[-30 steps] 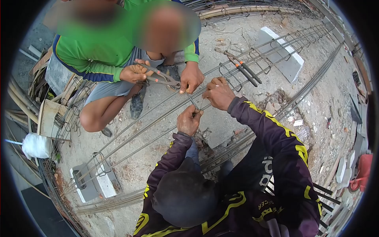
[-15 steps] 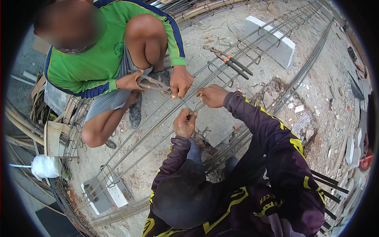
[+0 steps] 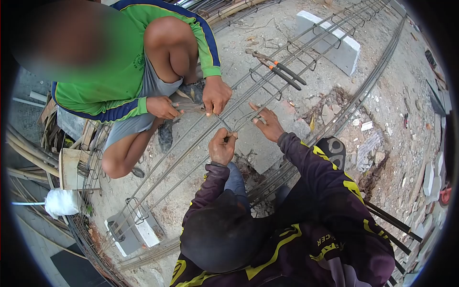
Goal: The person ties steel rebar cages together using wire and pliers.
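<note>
My left hand point(image 3: 222, 147) pinches the end of a bent steel stirrup point(image 3: 224, 124) between thumb and fingertips, beside the long rebar rods. My right hand point(image 3: 268, 125) is just to the right of it, fingers spread and stretched toward the rods, holding nothing. Opposite me a person in a green shirt squats. That person's one hand point(image 3: 162, 107) grips pincers point(image 3: 189, 106) whose jaws reach the far side of the same stirrup. Their other hand point(image 3: 216, 95) holds the stirrup near the jaws.
Another pair of pincers with orange and black handles point(image 3: 287, 80) lies across the rebar cage. Pale concrete blocks stand under the cage at upper right point(image 3: 342, 53) and lower left point(image 3: 149, 230). More rods run behind my right arm, and rubble point(image 3: 370, 148) lies at right.
My right hand has opened from a pinch and shifted right and slightly down. The other person's pincers hand has moved slightly down. My left hand stays at the stirrup.
</note>
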The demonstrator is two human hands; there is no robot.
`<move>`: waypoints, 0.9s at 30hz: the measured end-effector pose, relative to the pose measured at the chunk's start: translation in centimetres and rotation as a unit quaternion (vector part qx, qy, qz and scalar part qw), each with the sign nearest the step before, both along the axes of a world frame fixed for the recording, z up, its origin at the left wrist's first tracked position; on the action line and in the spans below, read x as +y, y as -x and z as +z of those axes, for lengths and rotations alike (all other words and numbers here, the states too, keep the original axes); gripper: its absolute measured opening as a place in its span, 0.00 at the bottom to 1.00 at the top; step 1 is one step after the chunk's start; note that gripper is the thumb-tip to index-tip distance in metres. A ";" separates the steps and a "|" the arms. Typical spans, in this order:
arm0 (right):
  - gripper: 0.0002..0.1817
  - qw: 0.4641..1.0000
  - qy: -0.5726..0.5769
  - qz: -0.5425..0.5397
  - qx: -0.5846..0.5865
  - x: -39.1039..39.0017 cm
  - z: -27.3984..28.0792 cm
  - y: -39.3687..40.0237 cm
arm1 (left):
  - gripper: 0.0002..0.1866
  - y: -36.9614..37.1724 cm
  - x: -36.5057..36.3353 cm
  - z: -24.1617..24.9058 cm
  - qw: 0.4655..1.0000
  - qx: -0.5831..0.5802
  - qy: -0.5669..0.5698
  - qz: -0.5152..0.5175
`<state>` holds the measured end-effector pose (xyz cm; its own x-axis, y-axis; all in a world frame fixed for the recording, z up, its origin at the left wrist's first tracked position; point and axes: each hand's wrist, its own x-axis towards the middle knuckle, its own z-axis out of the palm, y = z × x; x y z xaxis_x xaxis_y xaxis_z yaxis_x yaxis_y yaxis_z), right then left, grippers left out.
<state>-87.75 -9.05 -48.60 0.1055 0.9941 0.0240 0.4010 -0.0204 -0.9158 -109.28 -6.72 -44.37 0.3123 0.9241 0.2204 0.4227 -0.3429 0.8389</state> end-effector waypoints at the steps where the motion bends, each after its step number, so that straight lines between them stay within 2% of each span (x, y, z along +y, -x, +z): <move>1: 0.23 0.996 -0.016 0.018 -0.089 0.0 0.4 0.3 | 0.13 -0.1 0.1 0.1 1.000 0.000 0.006 -0.001; 2: 0.20 0.983 -0.033 0.036 -0.176 -0.1 0.9 0.7 | 0.14 0.0 0.0 0.2 1.000 0.001 0.012 -0.002; 4: 0.16 0.985 -0.062 0.052 -0.154 0.0 -0.1 1.5 | 0.13 0.3 -0.1 0.2 1.000 0.027 0.002 0.000; 6: 0.13 0.993 -0.085 0.046 0.061 1.4 -3.2 1.9 | 0.13 0.1 0.2 0.1 0.999 0.032 -0.011 -0.003; 9: 0.12 0.947 0.030 0.071 0.311 1.9 -4.0 2.9 | 0.13 -0.1 1.3 0.7 1.000 0.019 -0.010 -0.012; 11: 0.09 0.924 0.137 0.072 0.350 -5.3 -5.5 6.4 | 0.15 -0.1 -0.3 1.7 0.997 0.021 0.068 -0.015; 13: 0.08 0.928 0.133 0.082 0.339 0.1 -4.2 4.3 | 0.14 0.0 -0.1 1.4 0.998 0.060 0.003 -0.009; 15: 0.10 0.929 0.137 0.089 0.331 3.3 -2.8 3.0 | 0.14 0.2 0.4 0.0 1.000 0.017 0.000 -0.017; 16: 0.11 0.926 0.178 0.118 0.312 4.0 -3.0 3.0 | 0.14 0.2 0.3 0.2 1.000 0.019 0.000 -0.018; 19: 0.11 0.914 0.182 0.233 0.278 6.1 -3.8 3.6 | 0.13 0.0 0.2 0.7 1.000 0.021 -0.006 -0.008; 20: 0.14 0.895 0.217 0.261 0.289 6.9 -4.2 3.5 | 0.13 -0.2 0.1 1.1 1.000 0.027 -0.012 -0.005; 23: 0.18 0.898 0.277 0.283 0.190 6.8 -2.4 2.0 | 0.13 0.2 0.0 1.1 0.999 0.050 -0.020 -0.007; 24: 0.23 0.890 0.322 0.267 0.181 6.5 -2.1 1.9 | 0.13 0.1 0.0 1.2 0.999 0.049 -0.023 -0.007; 27: 0.26 0.848 0.423 0.235 0.217 6.0 -3.4 1.8 | 0.12 0.0 0.0 0.9 0.999 0.037 -0.019 -0.011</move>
